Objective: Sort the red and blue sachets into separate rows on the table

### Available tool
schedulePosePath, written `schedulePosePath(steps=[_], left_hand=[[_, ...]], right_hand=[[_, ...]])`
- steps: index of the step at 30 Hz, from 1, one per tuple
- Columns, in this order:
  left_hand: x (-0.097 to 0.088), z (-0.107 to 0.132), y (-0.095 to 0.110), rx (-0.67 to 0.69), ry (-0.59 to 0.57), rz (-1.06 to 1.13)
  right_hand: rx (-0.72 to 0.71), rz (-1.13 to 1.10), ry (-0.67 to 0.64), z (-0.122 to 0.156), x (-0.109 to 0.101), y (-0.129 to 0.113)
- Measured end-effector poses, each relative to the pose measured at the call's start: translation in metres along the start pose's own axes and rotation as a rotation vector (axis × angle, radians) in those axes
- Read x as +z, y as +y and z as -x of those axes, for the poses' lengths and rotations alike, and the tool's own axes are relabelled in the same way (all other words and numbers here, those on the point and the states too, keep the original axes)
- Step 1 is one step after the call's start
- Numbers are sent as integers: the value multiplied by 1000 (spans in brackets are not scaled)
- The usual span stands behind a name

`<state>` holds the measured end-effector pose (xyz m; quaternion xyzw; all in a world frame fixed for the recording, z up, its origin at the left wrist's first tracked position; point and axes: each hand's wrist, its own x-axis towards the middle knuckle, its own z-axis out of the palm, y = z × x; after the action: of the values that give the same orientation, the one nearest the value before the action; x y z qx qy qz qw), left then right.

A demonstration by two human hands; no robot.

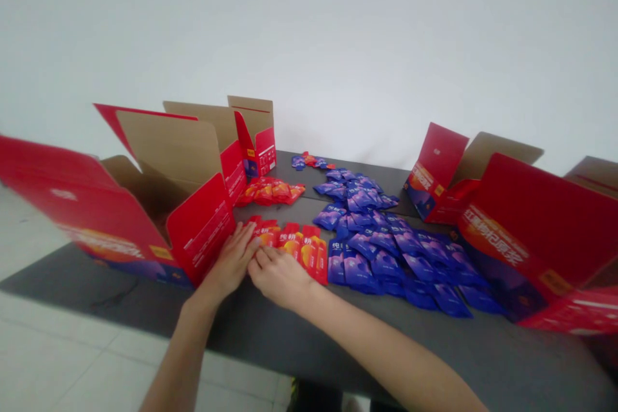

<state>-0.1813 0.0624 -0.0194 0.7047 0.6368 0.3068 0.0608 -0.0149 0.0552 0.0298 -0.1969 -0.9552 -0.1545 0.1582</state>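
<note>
The grip is partly hidden: the left hand (233, 256) lies with fingers stretched out, the right hand (280, 275) has its fingers curled in against it, and I cannot tell whether either pinches a packet. For a tidy result here, light fingertip pressure at the packet edges seems best, both hands working together, with the right wrist held clear so it does not drag the row askew; the left hand should avoid pushing the box wall. The orange-red packets (291, 241) lie side by side on the surface (270, 335), their left end at the fingertips and the rest running rightward beyond the right hand. Just left of the left hand stands the near red box (205, 225), flaps up. Right of the row, the blue-purple packets (381, 264) spread out in overlapping heaps.
</note>
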Motion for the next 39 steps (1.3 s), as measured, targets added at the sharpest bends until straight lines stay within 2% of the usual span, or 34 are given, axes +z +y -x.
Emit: schedulePosePath(steps=[4,6,8,12,16,20,24,27,29,32,35,37,39], left_hand=[[2,-5,2,45,-125,-73],[4,-7,4,4,-141,-103],[4,-9,7,-37,-157,-141],[0,-8,13,-30,-179,-180],[-2,-5,16,29,-176,-213],[-1,-1,15,75,-169,-231],[-2,0,16,65,-170,-202],[-2,0,16,51,-178,-189],[-2,0,16,50,-177,-182],[1,0,14,38,-161,-179],[4,0,12,48,-149,-195],[6,-1,12,66,-135,-208],[8,-2,11,70,-108,-214]], right_hand=[[123,-234,-19,6,-25,36],[244,-280,1,-1,-35,67],[330,-257,-2,-16,-34,101],[356,-140,-184,-59,-1,155],[385,-103,-345,-97,38,175],[397,-103,-380,-116,60,179],[382,-71,-406,-122,68,177],[366,-40,-399,-120,60,173],[362,-22,-389,-113,44,169],[351,76,-289,-88,6,158],[293,239,-135,-45,-29,132],[203,312,-88,-12,-40,108],[134,359,-76,16,-37,82]])
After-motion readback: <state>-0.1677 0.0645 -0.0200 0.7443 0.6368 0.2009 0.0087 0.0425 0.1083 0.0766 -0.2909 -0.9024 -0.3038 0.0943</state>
